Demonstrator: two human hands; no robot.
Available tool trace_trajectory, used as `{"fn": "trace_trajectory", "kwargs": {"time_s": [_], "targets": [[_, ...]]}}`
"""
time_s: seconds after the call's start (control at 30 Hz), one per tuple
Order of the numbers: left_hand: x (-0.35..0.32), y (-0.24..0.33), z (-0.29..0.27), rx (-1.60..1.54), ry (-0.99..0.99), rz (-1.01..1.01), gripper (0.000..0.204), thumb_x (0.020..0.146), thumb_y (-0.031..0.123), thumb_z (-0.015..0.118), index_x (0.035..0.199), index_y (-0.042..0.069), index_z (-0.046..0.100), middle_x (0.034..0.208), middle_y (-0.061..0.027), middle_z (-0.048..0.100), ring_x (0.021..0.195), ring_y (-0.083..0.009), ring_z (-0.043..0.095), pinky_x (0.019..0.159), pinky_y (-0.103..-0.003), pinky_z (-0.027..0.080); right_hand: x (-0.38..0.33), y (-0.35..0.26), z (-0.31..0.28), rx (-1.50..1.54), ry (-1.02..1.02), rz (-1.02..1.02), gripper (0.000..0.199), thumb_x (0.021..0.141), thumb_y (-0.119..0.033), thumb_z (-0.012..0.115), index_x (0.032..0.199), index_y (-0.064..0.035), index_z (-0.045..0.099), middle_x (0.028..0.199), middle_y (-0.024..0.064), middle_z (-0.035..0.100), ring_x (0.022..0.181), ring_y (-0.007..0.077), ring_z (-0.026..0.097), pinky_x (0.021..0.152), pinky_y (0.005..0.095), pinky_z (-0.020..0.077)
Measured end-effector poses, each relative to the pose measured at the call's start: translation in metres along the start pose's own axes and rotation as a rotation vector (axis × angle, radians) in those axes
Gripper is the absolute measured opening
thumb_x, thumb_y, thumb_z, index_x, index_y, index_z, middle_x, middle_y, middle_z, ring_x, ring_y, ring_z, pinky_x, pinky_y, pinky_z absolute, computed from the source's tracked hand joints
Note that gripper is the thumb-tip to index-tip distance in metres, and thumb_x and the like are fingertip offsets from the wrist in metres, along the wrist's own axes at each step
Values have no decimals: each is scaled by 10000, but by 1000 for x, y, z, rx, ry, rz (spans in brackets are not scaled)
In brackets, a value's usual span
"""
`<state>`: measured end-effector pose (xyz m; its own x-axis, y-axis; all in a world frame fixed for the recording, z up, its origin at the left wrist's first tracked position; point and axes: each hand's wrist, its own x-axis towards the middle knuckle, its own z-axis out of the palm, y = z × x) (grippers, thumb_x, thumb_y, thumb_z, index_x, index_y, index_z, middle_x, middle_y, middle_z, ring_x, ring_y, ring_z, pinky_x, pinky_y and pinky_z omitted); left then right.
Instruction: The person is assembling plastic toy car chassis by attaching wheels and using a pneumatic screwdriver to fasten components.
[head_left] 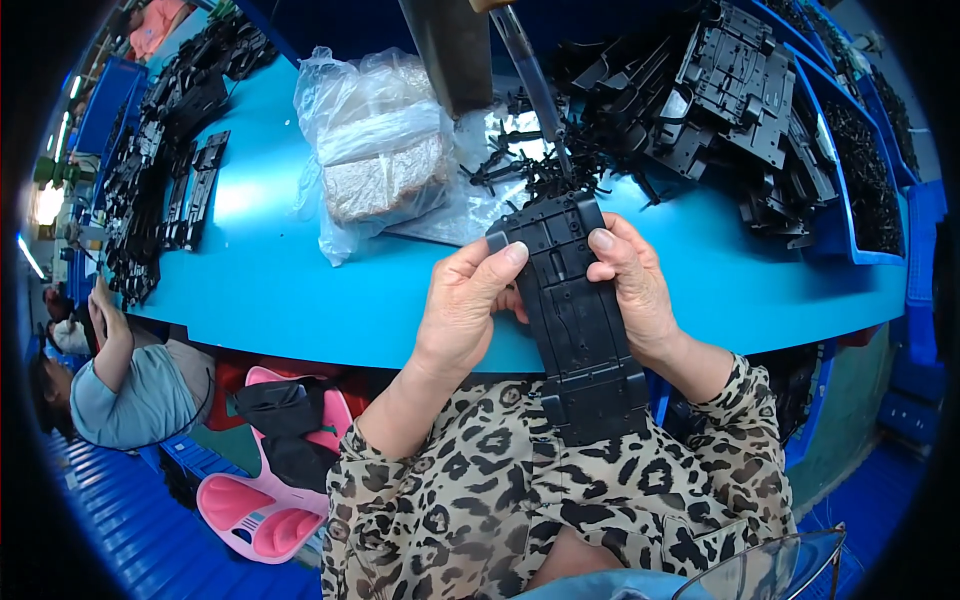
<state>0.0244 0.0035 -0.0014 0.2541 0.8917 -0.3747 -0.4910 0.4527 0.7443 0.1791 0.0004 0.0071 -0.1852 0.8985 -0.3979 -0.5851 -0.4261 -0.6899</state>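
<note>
free: blue tabletop (280,300) on left | blocked: wrapped bundle (385,150) ahead, black parts heap (740,90) right | behind metal post (450,55): unclear

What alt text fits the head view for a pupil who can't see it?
A left hand and a right hand hold a long black part at a blue table, where a plastic-wrapped bundle and piles of black parts lie.
</note>
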Motion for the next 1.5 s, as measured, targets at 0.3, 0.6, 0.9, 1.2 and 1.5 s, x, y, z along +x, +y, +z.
{"fn": "trace_trajectory", "kwargs": {"time_s": [0.3,0.6,0.9,1.2,1.5], "targets": [[1,10,5,-23,-25,92,131,790,108,532,776,-18,564,734,-67,587,605,-101,551,517,-227,453,5,-15,-1,-8,-82,25,262,787,-188,532,960,7,504,712,-26,526,551,-14,456,514,118,412],[0,20,15,-58,-54,90,123,780,94,530,793,-27,550,750,-79,590,606,-108,564,515,-234,469,6,-25,0,-63,-115,-32,260,773,-158,522,948,31,494,749,5,530,615,10,470,585,143,411],[1,25,16,-168,-45,73,153,775,122,526,815,-26,527,755,-87,586,625,-137,579,557,-268,487,10,-30,10,-56,-82,-88,166,765,-149,534,853,-14,492,680,-17,508,592,19,472,573,145,395],[2,28,13,-163,-44,80,154,772,125,527,810,-25,531,739,-87,585,601,-131,573,528,-256,475,11,-33,14,-28,-133,-69,113,769,-143,526,771,-39,483,662,-24,500,578,18,465,562,147,395],[1,31,17,-152,-46,61,164,785,130,509,824,-28,524,725,-88,586,578,-132,573,496,-246,471,11,-33,13,-55,-117,-80,106,768,-140,523,760,-41,485,648,-30,488,564,13,454,558,144,395]]}}
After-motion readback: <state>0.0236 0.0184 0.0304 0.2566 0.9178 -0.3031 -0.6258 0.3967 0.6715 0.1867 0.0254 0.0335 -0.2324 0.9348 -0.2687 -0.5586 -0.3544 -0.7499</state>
